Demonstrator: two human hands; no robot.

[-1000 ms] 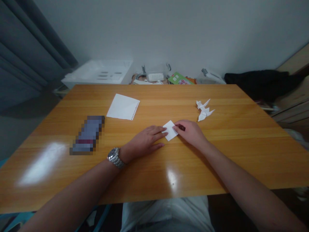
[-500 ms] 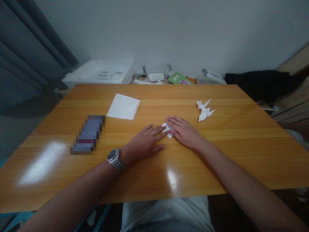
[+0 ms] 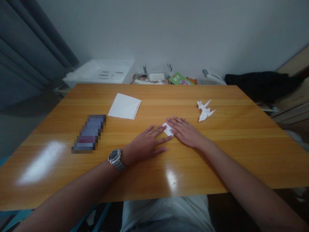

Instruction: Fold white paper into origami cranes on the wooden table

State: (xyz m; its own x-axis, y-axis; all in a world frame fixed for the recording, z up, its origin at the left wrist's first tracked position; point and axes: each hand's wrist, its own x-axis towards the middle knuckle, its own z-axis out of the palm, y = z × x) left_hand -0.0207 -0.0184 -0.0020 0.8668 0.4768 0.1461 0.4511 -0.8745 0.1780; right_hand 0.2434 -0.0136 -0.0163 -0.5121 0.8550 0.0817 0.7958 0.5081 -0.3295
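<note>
In the only view, looking down from the person's head, a small folded white paper [image 3: 167,131] lies near the middle of a wooden table [image 3: 145,183], between two bare hands. The right hand [image 3: 186,132] is open and palm down, its fingers stretched flat over the paper's right side. A second ago that hand was pinching the paper's edge and most of the small square showed; now only a pale part peeks out. The left hand [image 3: 145,141], a metal watch [image 3: 116,157] on its wrist, is open too, fingers spread, two fingertips at the paper's left and near edges. To me the change suggests the work has gone from handling an edge to pressing a fold flat; how the folds lie underneath, I cannot tell. Beyond the left hand rests a loose sheet [image 3: 124,106] with a perforated edge; beyond the right, a pointed paper figure [image 3: 205,113], both untouched.
</note>
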